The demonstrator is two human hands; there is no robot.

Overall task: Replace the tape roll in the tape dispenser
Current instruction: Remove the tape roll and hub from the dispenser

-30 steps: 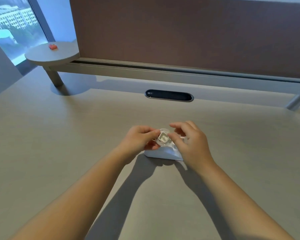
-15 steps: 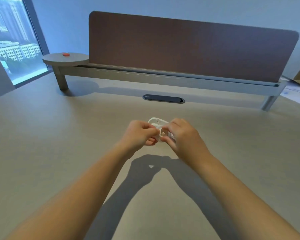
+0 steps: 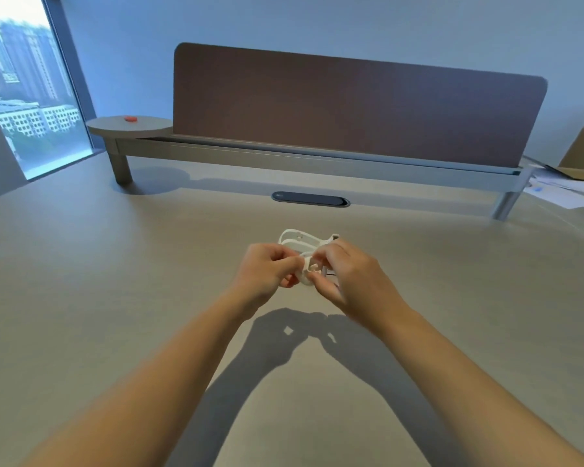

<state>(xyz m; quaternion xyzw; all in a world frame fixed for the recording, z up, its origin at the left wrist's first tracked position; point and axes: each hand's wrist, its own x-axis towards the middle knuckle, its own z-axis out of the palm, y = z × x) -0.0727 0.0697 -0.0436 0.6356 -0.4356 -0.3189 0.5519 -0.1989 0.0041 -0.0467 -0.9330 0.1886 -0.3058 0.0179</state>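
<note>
Both hands meet above the middle of the beige desk. Between them they hold a small white tape roll piece: my left hand pinches its left side and my right hand pinches its right side. Just behind the fingers sits the white tape dispenser, its curved open frame showing above the hands. The fingers hide the lower part of the dispenser and most of the roll.
A dark oval cable grommet lies in the desk beyond the dispenser. A brown divider panel on a grey rail closes off the back. A round shelf at back left carries a small red object. Papers lie at far right.
The hands lifted the small white piece up off the dispenser, which now shows behind them. The head camera tilted upward, so more of the wall and divider is in view.
</note>
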